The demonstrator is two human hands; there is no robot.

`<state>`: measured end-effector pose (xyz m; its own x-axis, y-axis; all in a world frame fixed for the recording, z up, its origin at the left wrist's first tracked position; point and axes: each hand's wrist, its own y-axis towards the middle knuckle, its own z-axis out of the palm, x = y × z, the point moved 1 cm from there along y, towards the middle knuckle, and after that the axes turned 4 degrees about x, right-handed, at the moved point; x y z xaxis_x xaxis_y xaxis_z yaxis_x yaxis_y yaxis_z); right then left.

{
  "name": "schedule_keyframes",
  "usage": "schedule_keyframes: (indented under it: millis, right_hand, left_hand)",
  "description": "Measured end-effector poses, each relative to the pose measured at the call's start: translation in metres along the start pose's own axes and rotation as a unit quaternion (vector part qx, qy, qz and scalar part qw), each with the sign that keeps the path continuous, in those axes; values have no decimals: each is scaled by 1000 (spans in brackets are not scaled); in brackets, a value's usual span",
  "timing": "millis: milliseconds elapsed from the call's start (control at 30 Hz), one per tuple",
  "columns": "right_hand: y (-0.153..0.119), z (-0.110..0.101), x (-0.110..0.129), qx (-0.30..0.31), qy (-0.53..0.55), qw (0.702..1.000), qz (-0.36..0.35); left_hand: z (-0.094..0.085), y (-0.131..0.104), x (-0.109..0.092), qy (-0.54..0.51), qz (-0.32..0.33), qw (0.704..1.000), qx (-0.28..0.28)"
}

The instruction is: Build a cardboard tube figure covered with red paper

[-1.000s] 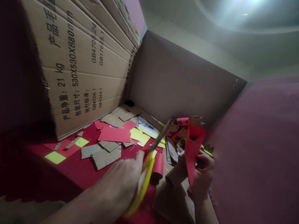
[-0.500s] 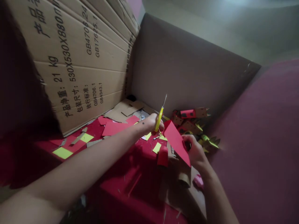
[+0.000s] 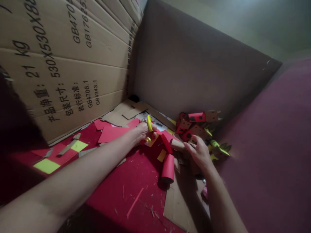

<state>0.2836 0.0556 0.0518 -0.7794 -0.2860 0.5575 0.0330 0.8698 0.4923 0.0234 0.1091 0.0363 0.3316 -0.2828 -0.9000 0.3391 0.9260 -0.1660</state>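
My left hand [image 3: 143, 132] is closed on yellow-handled scissors [image 3: 149, 123]; one handle loop sticks up, and the blades are hidden. Close by its fingertips is a folded piece of red paper [image 3: 166, 142]. My right hand [image 3: 199, 152] has thumb and fingers at the near end of a brown cardboard tube [image 3: 177, 144], whose far end meets the red paper. Below them a red paper-covered tube [image 3: 168, 170] stands on the red table cover [image 3: 136, 174]. A small orange-yellow paper piece [image 3: 161, 155] lies beside it.
Red sheets [image 3: 111, 133], yellow paper squares [image 3: 47, 165] and cardboard scraps [image 3: 119, 113] lie to the left. Decorated red and green tube figures [image 3: 196, 117] are piled at the back right. A large printed carton [image 3: 97, 58] rises on the left; a cardboard sheet [image 3: 178, 200] lies in front.
The red sheet has left my right hand, which now has the cardboard tube. My left hand moved left, and the scissors turned from blades up to blades out of sight.
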Motion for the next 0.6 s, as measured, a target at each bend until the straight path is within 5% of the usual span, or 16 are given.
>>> schedule_keyframes:
  millis: [167, 200, 333, 467, 600]
  right_hand:
    - [-28, 1, 35, 3, 114, 991, 67]
    - [-35, 4, 43, 46, 235, 963, 124]
    - [-54, 22, 72, 279, 515, 762, 275]
    - [-49, 40, 84, 220, 674, 644, 288]
    - [-32, 45, 87, 136, 717, 609, 310]
  left_hand:
    - [2, -6, -6, -85, 79, 993, 23]
    - [4, -7, -8, -102, 104, 989, 28]
    - [14, -21, -18, -138, 181, 972, 58]
    - [23, -40, -25, -120, 195, 967, 108]
    - [27, -52, -28, -29, 213, 967, 135]
